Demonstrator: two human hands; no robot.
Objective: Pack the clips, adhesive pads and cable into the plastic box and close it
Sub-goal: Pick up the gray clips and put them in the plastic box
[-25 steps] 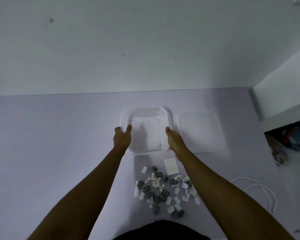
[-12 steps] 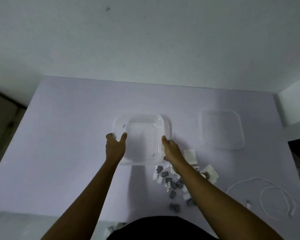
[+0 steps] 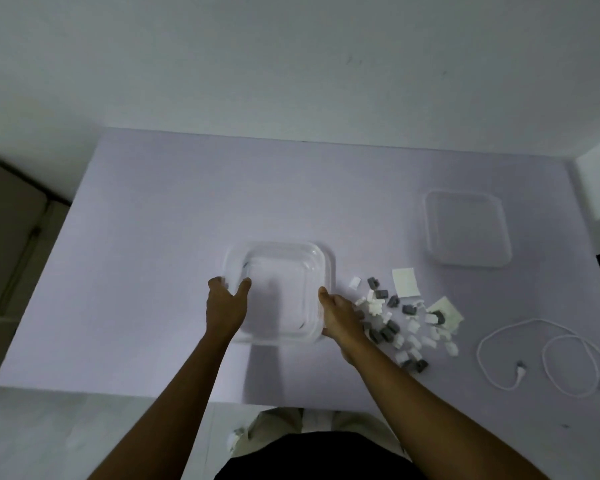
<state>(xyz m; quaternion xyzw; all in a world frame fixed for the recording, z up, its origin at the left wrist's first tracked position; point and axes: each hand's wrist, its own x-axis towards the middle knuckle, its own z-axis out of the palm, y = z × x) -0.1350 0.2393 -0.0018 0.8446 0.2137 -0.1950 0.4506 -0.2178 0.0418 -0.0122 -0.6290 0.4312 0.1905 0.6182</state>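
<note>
Pale wall behind; lavender bench (image 3: 153, 237) fills most of the view. Plastic box (image 3: 281, 292) sits on it at centre, slightly near. It's upright, clear, square with rounded corners, and looks empty. Left hand (image 3: 224, 304) grips its left rim, thumb inside the wall, fingers outside. Right hand (image 3: 340, 317) clasps the near right corner, thumb on the rim. Reads as positioning the box; packing not started.

Lid (image 3: 466, 230) lies flat far right, well apart from the box. Cable (image 3: 541, 355) is white, loosely looped, near right, also well apart. Adhesive pads (image 3: 406, 283) are pale squares: one flat between box and lid, another partly under clips. Clips (image 3: 388, 327) are small grey and white pieces scattered just right of the box, up against the right hand.

Next move, my call: free the right hand and scoop clips in. Box looks light, so the left hand should steady it. Cable likely needs tighter coiling to fit.
</note>
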